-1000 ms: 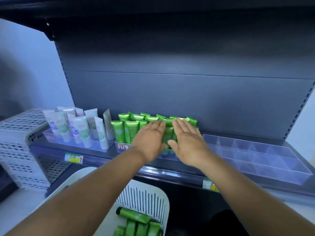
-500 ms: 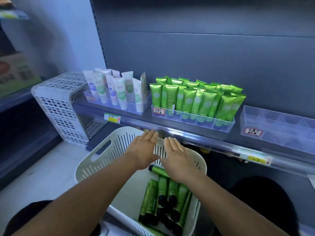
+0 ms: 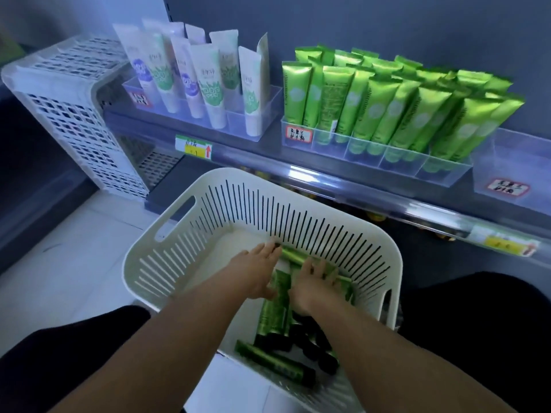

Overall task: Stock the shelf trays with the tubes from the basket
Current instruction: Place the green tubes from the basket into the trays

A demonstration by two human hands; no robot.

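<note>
A white slotted basket (image 3: 226, 210) sits in front of me with several green tubes with black caps (image 3: 275, 312) lying in it. Both hands are down inside it. My left hand (image 3: 256, 271) lies flat with straight fingers, its fingertips touching the cap end of a tube at the far wall. My right hand (image 3: 313, 281) rests with spread fingers on top of the tubes. On the shelf above, a clear tray (image 3: 372, 153) holds several upright green tubes (image 3: 396, 111).
A clear tray of white tubes (image 3: 190, 76) stands left of the green ones. Another clear tray (image 3: 512, 168) with a label is at the far right. A white perforated crate (image 3: 68, 108) stands on end at the left. My dark-clad knees flank the basket.
Both hands left the green tubes on the shelf and dropped into the basket, now resting on the tubes there. The view tilted downward.
</note>
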